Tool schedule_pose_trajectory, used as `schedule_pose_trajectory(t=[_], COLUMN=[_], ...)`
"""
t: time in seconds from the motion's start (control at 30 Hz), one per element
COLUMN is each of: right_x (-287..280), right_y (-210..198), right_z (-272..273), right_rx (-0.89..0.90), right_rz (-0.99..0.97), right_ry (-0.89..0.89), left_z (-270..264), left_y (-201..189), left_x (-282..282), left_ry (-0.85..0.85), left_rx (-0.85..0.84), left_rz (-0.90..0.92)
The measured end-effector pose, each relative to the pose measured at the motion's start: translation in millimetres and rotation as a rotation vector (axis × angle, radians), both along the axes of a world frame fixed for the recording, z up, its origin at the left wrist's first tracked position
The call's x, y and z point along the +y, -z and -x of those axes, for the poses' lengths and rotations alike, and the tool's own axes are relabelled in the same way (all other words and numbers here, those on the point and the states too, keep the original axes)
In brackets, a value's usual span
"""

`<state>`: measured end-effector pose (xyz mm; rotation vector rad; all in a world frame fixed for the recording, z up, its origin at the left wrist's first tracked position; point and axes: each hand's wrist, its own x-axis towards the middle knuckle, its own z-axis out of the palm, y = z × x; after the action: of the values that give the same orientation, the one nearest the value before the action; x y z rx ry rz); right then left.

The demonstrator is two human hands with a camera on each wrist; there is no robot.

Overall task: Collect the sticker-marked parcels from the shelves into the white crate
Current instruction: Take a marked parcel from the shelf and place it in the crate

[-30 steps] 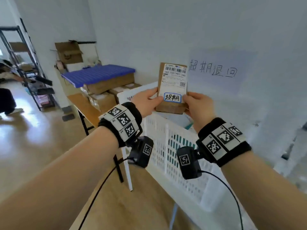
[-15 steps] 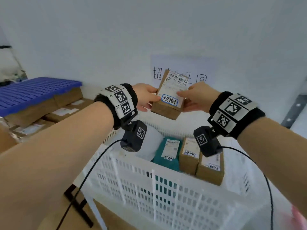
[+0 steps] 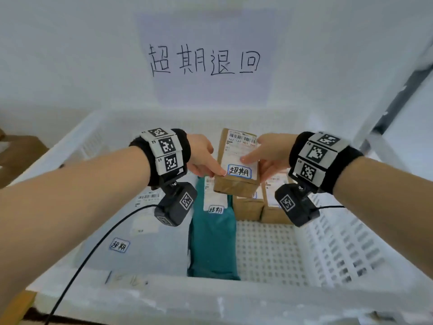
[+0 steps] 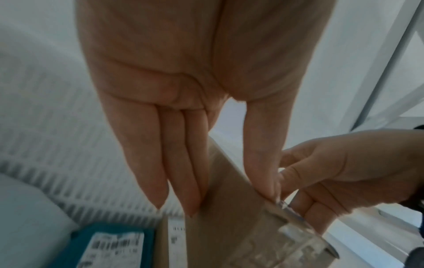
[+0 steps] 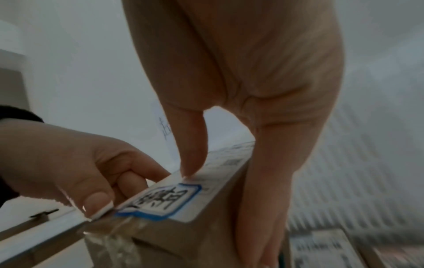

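A brown cardboard parcel point(image 3: 236, 165) with a shipping label and a blue-edged sticker hangs inside the white crate point(image 3: 339, 252), just above the parcels lying there. My left hand point(image 3: 203, 158) pinches its left edge, thumb on top and fingers under it. My right hand point(image 3: 267, 156) pinches its right edge the same way. In the left wrist view the left hand point(image 4: 229, 195) holds the parcel point(image 4: 229, 226); in the right wrist view the right hand point(image 5: 224, 190) holds the parcel point(image 5: 174, 217) by its sticker end.
In the crate lie a white bag parcel point(image 3: 131, 233) at left, a teal parcel point(image 3: 213, 238) in the middle and two brown boxes point(image 3: 260, 207) at the back right, under the held one. A wall with a handwritten sign point(image 3: 205, 59) stands behind. A brown box point(image 3: 16, 156) sits far left.
Both hands have carried the parcel from chest height in front of the wall down into the crate, and my view has tilted down over the crate.
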<state>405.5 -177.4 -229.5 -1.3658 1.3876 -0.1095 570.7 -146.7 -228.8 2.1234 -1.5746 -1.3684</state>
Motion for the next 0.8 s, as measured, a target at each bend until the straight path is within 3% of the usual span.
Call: schedule_pose_trajectory(t=[0.1,0.37,0.8], right_x=[2.6,7.0,18.7], right_y=[17.5,62.3,141.8], right_z=[2.9,19.3,30.0], right_rx=[0.081,0.357,0.6], right_rz=[-0.049,-0.233,-0.53], right_ry=[0.018,-0.097,-0.237], left_z=[2.1,23.3,62.7], left_y=[25.7,85.4,159.5], left_x=[-12.4,-14.0,-5.1], left_ry=[0.145,0.425,0.463], left_rx=[-0.033,0.134,0.211], left_rz=[-0.067,-0.387,-0.662])
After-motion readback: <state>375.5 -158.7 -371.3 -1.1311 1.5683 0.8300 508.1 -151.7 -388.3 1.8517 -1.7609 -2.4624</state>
